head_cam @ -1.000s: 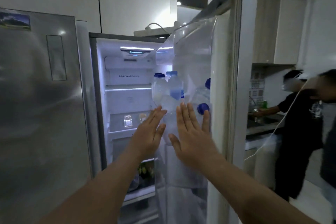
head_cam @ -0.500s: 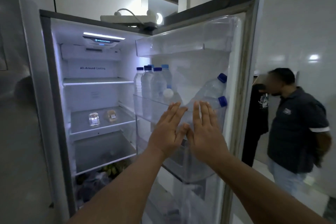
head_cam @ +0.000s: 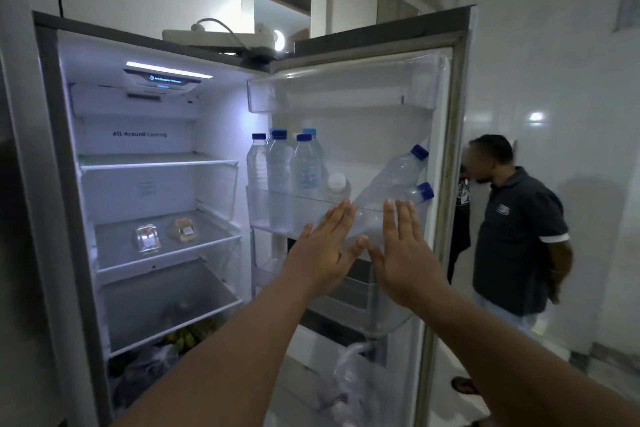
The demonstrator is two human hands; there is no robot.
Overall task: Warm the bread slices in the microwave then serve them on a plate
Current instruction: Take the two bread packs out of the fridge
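Observation:
The fridge (head_cam: 156, 163) stands open in front of me, lit inside. On its middle glass shelf lie two small clear packets: one clear-wrapped packet (head_cam: 148, 238) on the left and a brownish packet (head_cam: 183, 229) that looks like bread on the right. My left hand (head_cam: 320, 253) and my right hand (head_cam: 403, 250) are both raised flat, palms forward and fingers apart, in front of the open door's bottle rack (head_cam: 294, 215). Neither hand holds anything. Their thumbs nearly touch. Both hands are well to the right of the packets.
The open door (head_cam: 446, 149) holds several blue-capped water bottles (head_cam: 280, 166), two of them leaning. Greens and dark bags fill the bottom drawer (head_cam: 180, 340). A power strip (head_cam: 221, 38) lies on top of the fridge. A person in a dark shirt (head_cam: 516, 232) stands at right behind the door.
The fridge door has swung wider and my view has turned left into the fridge. Both hands stay raised and flat, now slightly further apart. The person at right has shifted beside the door.

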